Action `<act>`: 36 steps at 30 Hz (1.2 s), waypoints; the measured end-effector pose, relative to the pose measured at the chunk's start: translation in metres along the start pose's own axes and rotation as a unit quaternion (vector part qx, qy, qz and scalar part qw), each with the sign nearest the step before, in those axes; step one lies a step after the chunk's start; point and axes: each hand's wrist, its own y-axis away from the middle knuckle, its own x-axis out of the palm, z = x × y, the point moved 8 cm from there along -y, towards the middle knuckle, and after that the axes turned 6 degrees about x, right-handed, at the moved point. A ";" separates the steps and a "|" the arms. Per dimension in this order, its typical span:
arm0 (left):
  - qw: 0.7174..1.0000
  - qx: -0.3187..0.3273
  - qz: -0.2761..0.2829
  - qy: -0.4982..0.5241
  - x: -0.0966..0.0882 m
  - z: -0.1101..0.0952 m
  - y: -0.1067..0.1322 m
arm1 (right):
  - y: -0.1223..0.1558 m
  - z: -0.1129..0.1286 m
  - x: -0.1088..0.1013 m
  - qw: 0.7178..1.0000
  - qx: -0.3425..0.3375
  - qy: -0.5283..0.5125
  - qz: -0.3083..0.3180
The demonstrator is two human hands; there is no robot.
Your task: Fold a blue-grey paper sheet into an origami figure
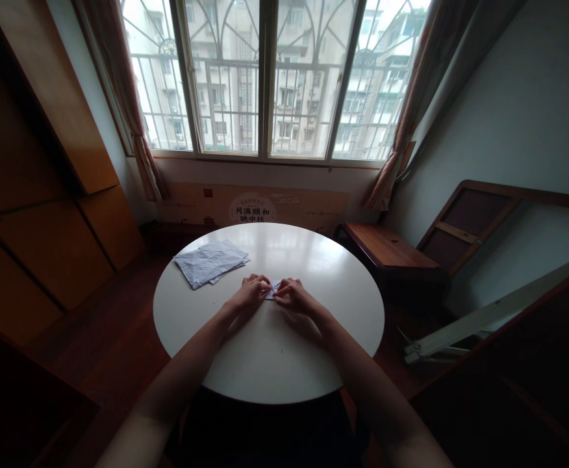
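A small folded piece of paper [271, 294] lies on the round white table [275, 364], mostly covered by my fingers. My left hand [252, 290] pinches its left side, fingers curled and closed. From the right, my right hand [291, 294] grips the same paper with thumb and fingers pressed together. The two hands are close, with a narrow strip of the paper showing between them. A stack of creased paper sheets [211, 261] rests on the table to the left, apart from both hands.
Beyond the table, a printed cardboard panel [294, 203] stands under the barred window [265, 84]. A low wooden bench [391, 246] and a leaning wooden frame [479, 224] are at the right. Wooden cabinets [45, 253] line the left.
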 end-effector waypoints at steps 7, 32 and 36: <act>0.996 0.043 -0.019 0.078 0.001 -0.002 -0.004 | -0.002 -0.004 -0.001 1.000 -0.011 -0.021 -0.005; 0.972 0.096 -0.016 0.216 -0.013 -0.020 0.002 | -0.007 -0.026 0.003 0.978 -0.002 -0.206 0.018; 0.967 0.100 -0.015 0.232 -0.012 -0.020 0.001 | -0.006 -0.027 0.003 0.981 0.009 -0.191 0.016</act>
